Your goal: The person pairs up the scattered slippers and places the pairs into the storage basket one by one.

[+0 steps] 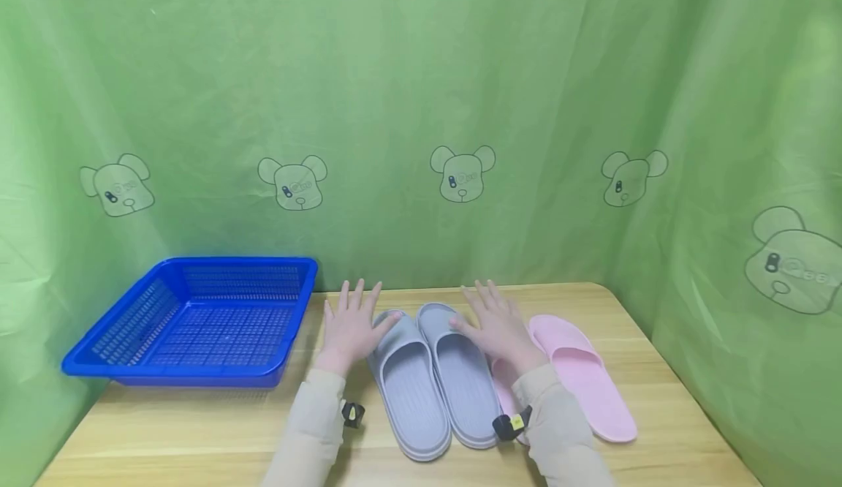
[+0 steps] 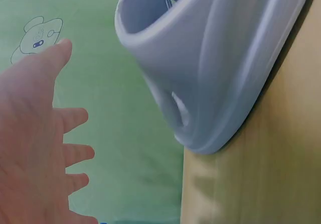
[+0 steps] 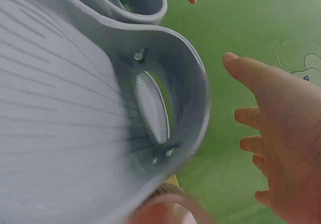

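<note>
Two grey slippers lie side by side on the table, toes pointing away: the left slipper (image 1: 414, 399) and the right slipper (image 1: 465, 388). My left hand (image 1: 351, 332) hovers with spread fingers beside the left slipper's toe, its thumb over the strap in the head view. Over the right slipper's outer side is my right hand (image 1: 500, 330), fingers spread too. Both wrist views show a gap between each hand and the grey slippers. A pink slipper (image 1: 592, 384) lies to the right; another pink slipper (image 1: 505, 388) is mostly hidden under my right hand and forearm.
A blue plastic basket (image 1: 263, 381) with mesh walls stands at the left of the wooden table (image 1: 664, 428). Green curtains (image 1: 395, 107) with bear-head prints hang behind and at both sides.
</note>
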Motion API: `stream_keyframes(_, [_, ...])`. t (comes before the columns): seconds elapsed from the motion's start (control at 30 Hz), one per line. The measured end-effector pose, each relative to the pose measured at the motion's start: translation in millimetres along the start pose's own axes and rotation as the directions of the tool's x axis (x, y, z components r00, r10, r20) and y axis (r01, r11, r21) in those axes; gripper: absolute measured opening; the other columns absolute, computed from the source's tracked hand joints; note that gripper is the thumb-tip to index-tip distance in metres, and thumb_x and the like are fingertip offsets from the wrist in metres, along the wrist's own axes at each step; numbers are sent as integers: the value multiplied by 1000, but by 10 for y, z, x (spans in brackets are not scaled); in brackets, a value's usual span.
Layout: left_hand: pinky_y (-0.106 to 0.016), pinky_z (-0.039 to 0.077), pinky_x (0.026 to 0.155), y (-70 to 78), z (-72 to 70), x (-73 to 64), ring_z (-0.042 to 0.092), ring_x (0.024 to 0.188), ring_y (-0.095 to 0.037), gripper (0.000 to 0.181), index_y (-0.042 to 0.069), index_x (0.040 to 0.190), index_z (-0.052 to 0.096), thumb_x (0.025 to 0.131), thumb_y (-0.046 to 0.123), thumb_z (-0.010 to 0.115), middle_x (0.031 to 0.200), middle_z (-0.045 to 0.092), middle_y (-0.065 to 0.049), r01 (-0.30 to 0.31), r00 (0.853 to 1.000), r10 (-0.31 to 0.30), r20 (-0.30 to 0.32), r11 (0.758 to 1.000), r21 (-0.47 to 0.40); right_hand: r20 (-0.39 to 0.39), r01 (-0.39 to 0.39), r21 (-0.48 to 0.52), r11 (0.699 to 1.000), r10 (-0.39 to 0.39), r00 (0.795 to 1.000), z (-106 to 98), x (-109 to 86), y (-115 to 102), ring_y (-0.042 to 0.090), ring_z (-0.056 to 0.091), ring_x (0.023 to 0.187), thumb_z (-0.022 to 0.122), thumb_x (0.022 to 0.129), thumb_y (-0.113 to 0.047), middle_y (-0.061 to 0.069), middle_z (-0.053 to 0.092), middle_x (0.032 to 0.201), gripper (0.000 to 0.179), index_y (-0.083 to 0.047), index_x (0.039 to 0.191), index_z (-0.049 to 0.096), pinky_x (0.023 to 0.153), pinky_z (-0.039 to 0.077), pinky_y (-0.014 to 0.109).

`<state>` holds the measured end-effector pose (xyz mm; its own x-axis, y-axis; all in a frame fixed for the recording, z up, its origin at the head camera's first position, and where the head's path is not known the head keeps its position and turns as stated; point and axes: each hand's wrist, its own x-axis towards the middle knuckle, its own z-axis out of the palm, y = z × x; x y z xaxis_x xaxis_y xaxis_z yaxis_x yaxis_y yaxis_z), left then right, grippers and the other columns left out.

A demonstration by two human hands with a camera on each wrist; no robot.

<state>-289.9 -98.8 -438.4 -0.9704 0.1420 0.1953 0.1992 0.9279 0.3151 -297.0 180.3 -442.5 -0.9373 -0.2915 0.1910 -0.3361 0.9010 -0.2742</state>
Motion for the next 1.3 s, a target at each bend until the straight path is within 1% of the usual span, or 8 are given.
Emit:
stream_keyframes(0.13, [-70,2,116,19,52,-40,6,152,-38,78,28,155,25,91,70,39,163,18,-11,0,1000,0,0,1000,-25,-14,23,6,1000,-23,1000,66,-2,-19,41,11,150,45,94,-61,20,18,161,79,-12,153,28,117,9,68])
stream_keyframes(0.3, [-71,4,115,27,116,-79,7,152,-38,77,27,154,28,91,69,41,163,19,-10,11,1000,-11,-7,997,-70,1,35,34,999,-35,999,130,0,-52,40,10,150,46,93,-61,20,18,161,80,-11,153,29,118,9,65])
stream_keyframes(0.4, [-71,5,115,35,136,-94,7,152,-38,77,27,154,28,91,71,40,163,19,-10,18,1000,-18,-5,996,-90,12,39,58,998,-40,999,141,0,-81,40,10,150,47,93,-61,20,18,161,80,-11,153,30,118,9,65])
stream_keyframes(0.57, [-72,9,115,54,134,-105,11,151,-40,78,24,153,31,91,70,41,162,23,-12,9,1000,-10,-10,993,-114,14,46,77,996,-47,999,150,-2,-132,40,12,150,49,92,-60,19,21,160,78,-12,152,33,118,11,65])
stream_keyframes(0.73, [-72,11,115,59,166,-102,15,150,-41,78,23,152,33,90,70,42,160,27,-14,-5,1000,4,-7,993,-115,18,45,71,996,-46,999,200,1,-141,38,11,151,50,91,-62,17,20,161,80,-13,152,33,119,12,64])
stream_keyframes(0.97, [-70,12,115,78,207,-109,16,149,-41,78,24,152,33,90,71,41,160,27,-14,-7,1000,10,22,994,-111,27,48,88,995,-50,998,249,3,-152,38,11,151,50,91,-63,17,22,160,80,-14,152,34,119,11,63])
stream_keyframes(1.17, [-71,14,114,99,240,-128,20,148,-44,77,21,151,36,91,67,45,158,30,-16,-24,999,30,40,991,-132,59,41,107,993,-48,997,266,8,-164,36,10,151,50,90,-64,15,19,161,81,-16,153,31,120,10,61])
stream_keyframes(1.3, [-71,16,114,103,271,-126,22,147,-43,77,21,151,37,90,68,45,158,32,-15,-30,998,38,54,990,-137,82,39,128,991,-50,995,281,11,-174,37,11,151,50,90,-65,15,20,161,82,-15,152,33,121,9,61])
